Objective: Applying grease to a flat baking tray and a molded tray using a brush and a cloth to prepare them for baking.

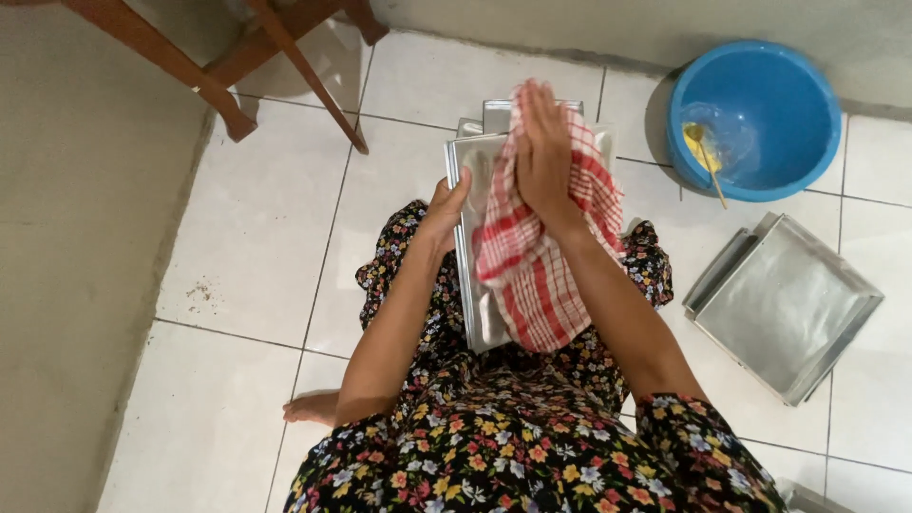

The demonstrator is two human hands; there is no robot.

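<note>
The left hand (445, 211) is gripping the left edge of a metal tray (480, 237) resting on the lap, its grip closed around the rim. The right hand (543, 152) is pressing a red checked cloth (532, 266) flat against the tray, fingers together. A blue basin (760, 119) is sitting far right on the floor (256, 237).

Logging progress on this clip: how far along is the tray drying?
Looks done: square metal trays lie stacked on the white tiled floor at right. In hand: the left hand grips the edge of a rectangular metal tray on the lap, while the right hand presses a red-and-white checked cloth on it. Left: more trays show beneath it; the blue plastic basin holds water and a yellow utensil.
</note>
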